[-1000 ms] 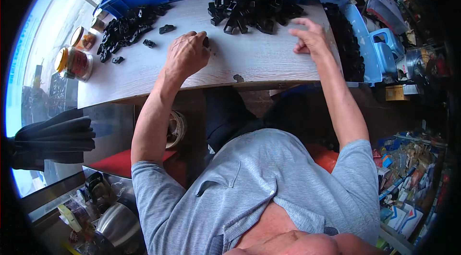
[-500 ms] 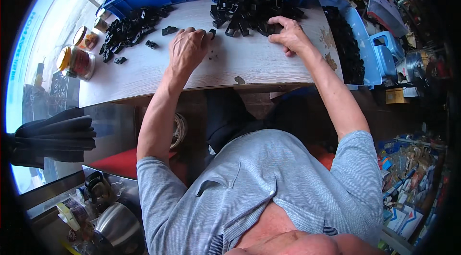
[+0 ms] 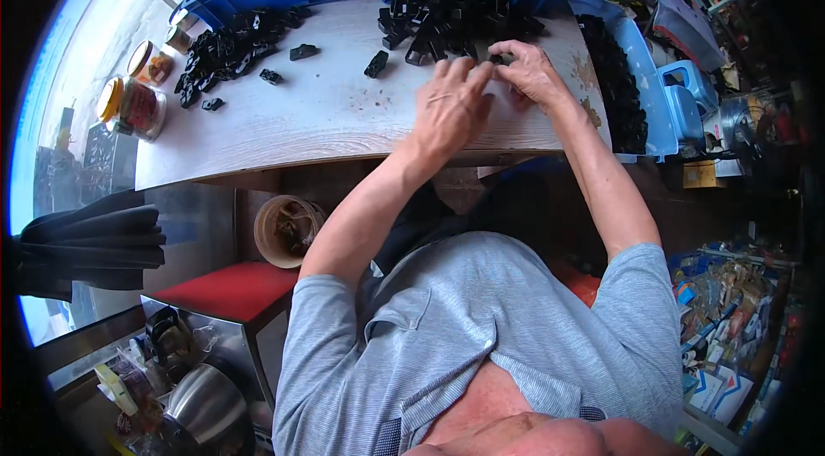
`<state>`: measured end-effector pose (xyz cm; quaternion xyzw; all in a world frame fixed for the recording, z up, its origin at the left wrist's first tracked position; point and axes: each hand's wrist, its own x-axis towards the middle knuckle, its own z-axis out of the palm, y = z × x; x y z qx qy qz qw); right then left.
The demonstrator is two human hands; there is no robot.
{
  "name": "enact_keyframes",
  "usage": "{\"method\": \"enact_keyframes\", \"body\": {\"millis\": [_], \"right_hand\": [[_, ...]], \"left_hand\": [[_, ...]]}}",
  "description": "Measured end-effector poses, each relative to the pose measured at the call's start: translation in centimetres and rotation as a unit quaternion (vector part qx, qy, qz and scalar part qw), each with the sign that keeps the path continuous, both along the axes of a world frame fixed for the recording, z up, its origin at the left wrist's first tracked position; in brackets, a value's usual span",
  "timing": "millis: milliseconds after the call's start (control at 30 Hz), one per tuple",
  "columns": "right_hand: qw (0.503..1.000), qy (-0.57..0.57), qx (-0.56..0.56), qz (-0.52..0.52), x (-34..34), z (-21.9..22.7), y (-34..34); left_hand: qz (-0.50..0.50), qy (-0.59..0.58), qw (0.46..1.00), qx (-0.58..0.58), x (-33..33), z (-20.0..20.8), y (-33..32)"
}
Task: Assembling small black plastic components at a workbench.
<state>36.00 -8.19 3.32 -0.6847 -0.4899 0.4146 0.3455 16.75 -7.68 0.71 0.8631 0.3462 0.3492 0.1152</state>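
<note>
The left hand (image 3: 447, 108) and right hand (image 3: 533, 78) sit close together, fingers (image 3: 513, 48) curled; I can't tell whether they're pinching anything. A black piece (image 3: 375, 64) lies at the left fingers' nine o'clock, the black pile (image 3: 460, 13) at twelve.

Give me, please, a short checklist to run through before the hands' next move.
1. Left hand clear of the nearest loose black part on its left: ok.
2. Right hand by the near edge of the right black pile: ok.
3. Part held in either hand: cannot tell; the grasp is hidden.
4. Left black pile apart from the right one: ok.
5. Yellow-lidded jar clear of both hands: ok.
</note>
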Motion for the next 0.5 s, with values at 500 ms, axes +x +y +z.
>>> {"method": "enact_keyframes", "body": {"millis": [500], "right_hand": [[0.999, 0.043, 0.003, -0.018, 0.0, 0.0, -1.4]], "left_hand": [[0.027, 0.012, 0.999, 0.013, 3.2, -2.2, 1.2]]}}
